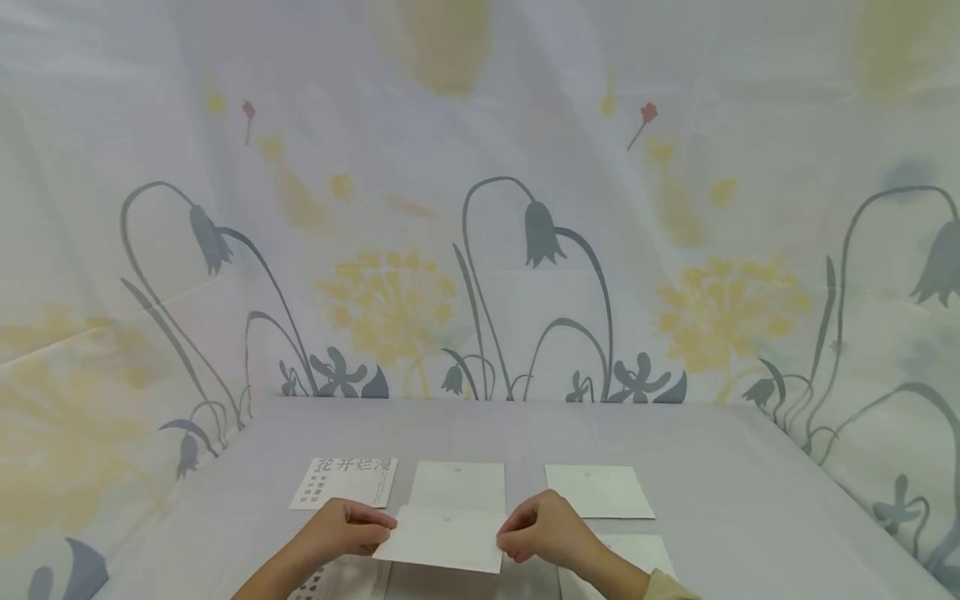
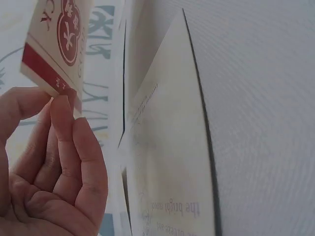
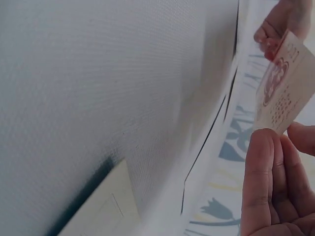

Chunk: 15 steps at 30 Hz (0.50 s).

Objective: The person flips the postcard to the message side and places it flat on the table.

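Left hand [image 1: 341, 530] and right hand [image 1: 547, 532], each grip clamped on an end of one card [image 1: 444, 542], lifted above the surface [image 1: 465, 432], other cards [image 1: 598, 492] lying around!

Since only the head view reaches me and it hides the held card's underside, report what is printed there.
Observer: In the left wrist view, the held card shows a dark red emblem with pale characters on its underside.
Operator: Describe the print by the left hand.
Observer: A red band with small pale marks crosses the underside, right by those fingertips.
Operator: Now read me any English on a lying card.
Observer: That view shows one with the word "bright", upside down there; some of its other print is too faint to read.
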### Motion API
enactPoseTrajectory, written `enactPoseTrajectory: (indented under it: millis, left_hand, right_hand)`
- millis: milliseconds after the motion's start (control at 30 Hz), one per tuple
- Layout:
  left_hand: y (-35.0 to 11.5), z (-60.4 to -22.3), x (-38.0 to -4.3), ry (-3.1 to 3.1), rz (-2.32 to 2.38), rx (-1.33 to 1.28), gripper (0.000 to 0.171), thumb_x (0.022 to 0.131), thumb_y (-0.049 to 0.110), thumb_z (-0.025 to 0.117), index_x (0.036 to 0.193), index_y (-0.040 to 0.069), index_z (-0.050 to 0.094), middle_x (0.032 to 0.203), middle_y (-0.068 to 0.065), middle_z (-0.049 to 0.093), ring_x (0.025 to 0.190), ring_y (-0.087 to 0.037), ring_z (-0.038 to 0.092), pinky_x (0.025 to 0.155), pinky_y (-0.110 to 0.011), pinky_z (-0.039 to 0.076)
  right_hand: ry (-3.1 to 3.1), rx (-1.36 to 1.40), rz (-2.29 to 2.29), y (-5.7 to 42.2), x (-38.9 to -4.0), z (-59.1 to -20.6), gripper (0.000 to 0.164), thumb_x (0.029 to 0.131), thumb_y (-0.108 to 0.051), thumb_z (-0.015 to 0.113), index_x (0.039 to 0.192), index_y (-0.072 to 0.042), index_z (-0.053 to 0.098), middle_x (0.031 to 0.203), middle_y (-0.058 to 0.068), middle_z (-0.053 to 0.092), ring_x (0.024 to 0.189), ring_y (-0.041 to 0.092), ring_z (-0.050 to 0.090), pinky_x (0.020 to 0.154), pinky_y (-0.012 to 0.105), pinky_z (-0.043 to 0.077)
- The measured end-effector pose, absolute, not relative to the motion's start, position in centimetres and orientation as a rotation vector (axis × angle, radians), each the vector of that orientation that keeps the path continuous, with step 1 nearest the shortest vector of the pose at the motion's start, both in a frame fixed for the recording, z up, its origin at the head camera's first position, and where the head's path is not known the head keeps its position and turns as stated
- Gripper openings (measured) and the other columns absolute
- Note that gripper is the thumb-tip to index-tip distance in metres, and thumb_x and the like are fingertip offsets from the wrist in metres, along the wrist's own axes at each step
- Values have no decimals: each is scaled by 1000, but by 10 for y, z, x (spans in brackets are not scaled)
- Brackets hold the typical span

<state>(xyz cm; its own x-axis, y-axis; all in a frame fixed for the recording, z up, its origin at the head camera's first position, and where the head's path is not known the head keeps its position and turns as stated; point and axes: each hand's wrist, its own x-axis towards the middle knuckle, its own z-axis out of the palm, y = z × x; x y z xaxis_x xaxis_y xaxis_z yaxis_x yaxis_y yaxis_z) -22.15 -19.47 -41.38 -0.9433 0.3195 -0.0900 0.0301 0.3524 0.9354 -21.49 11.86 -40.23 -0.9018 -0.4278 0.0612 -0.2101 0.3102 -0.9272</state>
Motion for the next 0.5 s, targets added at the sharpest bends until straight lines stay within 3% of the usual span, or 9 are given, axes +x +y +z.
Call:
enactPoseTrajectory:
  millis: [267,500]
  left_hand:
    - [-189,-420,-220,2341,1628,261,35,78,8,72,106,-8,59,81,-6,65,70,-20,65,65,-34,56]
    - [-182,-421,-218,2396,1572,208,43,75,7,75,111,-8,56,77,-4,64,65,-19,64,61,-34,56]
  right_hand:
    - [2401,-538,-1647,114,-213,-409,10,69,4,73,76,0,67,66,3,60,55,13,61,52,28,55]
    - [2385,-440,-1698,111,-207,-417,32,67,10,72,95,3,57,68,5,56,53,16,62,53,31,55]
